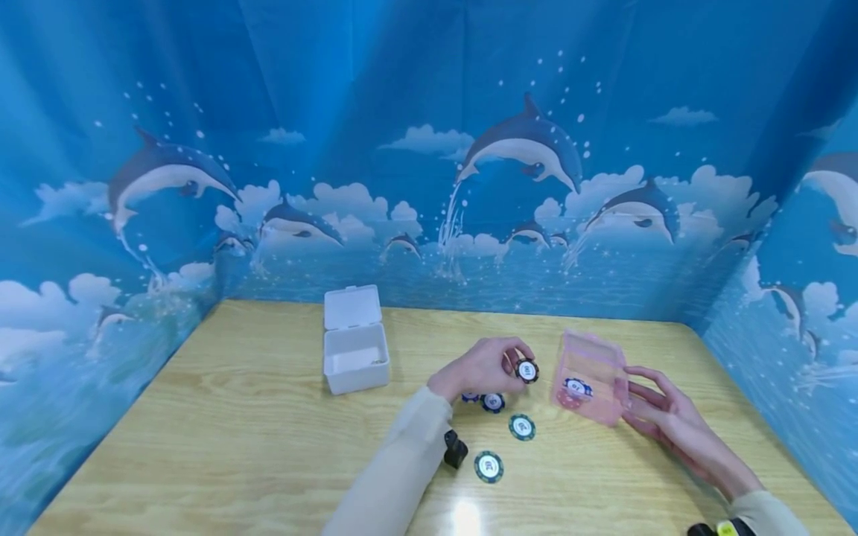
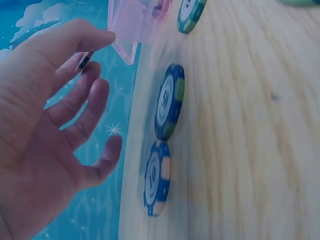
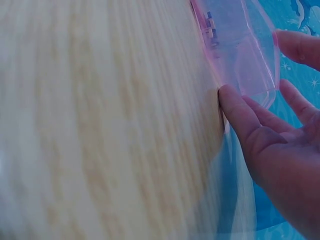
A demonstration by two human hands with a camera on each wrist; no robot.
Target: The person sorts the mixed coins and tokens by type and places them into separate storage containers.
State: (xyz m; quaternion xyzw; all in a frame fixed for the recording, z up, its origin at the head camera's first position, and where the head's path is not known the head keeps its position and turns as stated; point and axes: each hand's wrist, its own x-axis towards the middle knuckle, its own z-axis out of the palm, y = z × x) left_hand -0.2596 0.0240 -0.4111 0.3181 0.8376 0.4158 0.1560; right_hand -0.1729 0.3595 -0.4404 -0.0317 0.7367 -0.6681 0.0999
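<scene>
My left hand (image 1: 488,366) pinches a black poker chip (image 1: 527,371) marked 100 between thumb and fingers, above the table. In the left wrist view the chip (image 2: 84,61) shows only as a thin edge. Below the hand lie blue chips (image 1: 492,403), with green chips (image 1: 522,426) nearer the front. Just to the right stands a clear pink plastic box (image 1: 593,356), its lid raised. Inside it are a blue chip (image 1: 577,388) and a reddish one. My right hand (image 1: 670,417) touches the box's right side, fingers spread and nearly straight.
A white box (image 1: 356,378) with its lid raised stands at the back left. One green chip (image 1: 488,467) lies near a black device (image 1: 455,450) on the left wrist. Behind the wooden table (image 1: 221,424) hangs a blue dolphin curtain (image 1: 402,134).
</scene>
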